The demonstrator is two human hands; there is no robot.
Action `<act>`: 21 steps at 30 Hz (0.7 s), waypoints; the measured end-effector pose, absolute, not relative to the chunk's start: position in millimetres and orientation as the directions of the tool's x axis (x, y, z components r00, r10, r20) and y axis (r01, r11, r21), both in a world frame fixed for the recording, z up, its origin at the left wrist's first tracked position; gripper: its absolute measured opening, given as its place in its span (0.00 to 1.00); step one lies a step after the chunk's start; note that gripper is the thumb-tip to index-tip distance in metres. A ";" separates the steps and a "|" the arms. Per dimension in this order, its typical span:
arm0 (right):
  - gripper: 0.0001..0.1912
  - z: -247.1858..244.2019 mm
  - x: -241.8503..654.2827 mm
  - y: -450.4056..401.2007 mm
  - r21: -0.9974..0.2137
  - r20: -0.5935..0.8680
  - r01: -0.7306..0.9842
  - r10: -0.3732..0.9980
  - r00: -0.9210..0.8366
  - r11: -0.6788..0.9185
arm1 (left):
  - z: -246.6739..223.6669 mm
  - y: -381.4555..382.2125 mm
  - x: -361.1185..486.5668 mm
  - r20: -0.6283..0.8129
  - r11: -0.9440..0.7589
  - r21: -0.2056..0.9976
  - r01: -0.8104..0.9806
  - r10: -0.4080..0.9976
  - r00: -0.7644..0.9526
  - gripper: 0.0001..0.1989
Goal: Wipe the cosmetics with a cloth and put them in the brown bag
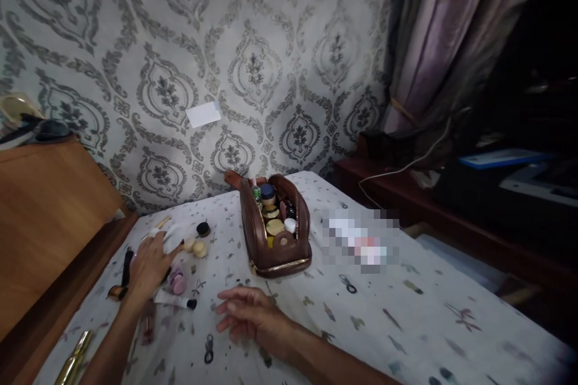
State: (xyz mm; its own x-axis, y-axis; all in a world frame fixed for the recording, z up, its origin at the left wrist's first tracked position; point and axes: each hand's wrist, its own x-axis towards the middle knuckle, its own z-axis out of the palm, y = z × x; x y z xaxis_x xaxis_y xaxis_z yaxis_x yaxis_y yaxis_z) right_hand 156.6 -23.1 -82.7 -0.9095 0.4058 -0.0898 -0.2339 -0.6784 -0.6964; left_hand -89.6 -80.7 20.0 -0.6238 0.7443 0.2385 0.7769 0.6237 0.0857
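Note:
My left hand reaches over a group of cosmetics at the left of the cloth. Its thumb is apart from the fingers, and no held thing shows; the fingertips are partly hidden. Beside it lie a purple-pink bottle, a white tube with a black cap, cream-coloured round pieces and a black round lid. My right hand hovers low over the cloth, fingers loosely spread, holding nothing. In front of it stands an unzipped brown bag, packed with jars and bottles, including a dark-blue-lidded jar.
A gold bottle lies at the front left, near a wooden furniture panel. At the right, a pixelated patch hides something on the patterned cloth. A white cable runs across the dark red ledge.

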 end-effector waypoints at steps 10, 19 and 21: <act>0.33 -77.2 153.0 -32.9 -0.599 0.039 -0.428 0.509 -0.860 -0.677 | -37.8 -107.0 36.2 0.083 0.182 0.888 0.421 0.839 -0.538 0.31; 0.28 -74.5 156.7 -21.3 -0.843 0.125 -0.465 0.740 -0.661 -0.272 | -27.7 -116.1 58.3 0.429 0.040 0.401 0.915 0.874 -0.226 0.25; 0.20 -70.6 162.0 -20.1 -0.925 0.220 -0.374 0.702 -0.677 -0.071 | -19.7 -111.0 67.0 0.403 0.047 0.335 0.941 0.896 -0.188 0.23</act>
State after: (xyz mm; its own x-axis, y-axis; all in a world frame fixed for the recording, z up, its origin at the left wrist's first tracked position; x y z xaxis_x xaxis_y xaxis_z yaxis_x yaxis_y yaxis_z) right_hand 162.0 -20.1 -70.6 -0.6773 0.7020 0.2200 -0.3739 -0.0710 -0.9247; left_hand 67.0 -111.0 -19.7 -0.1880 0.8958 0.4027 0.9411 0.0470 0.3348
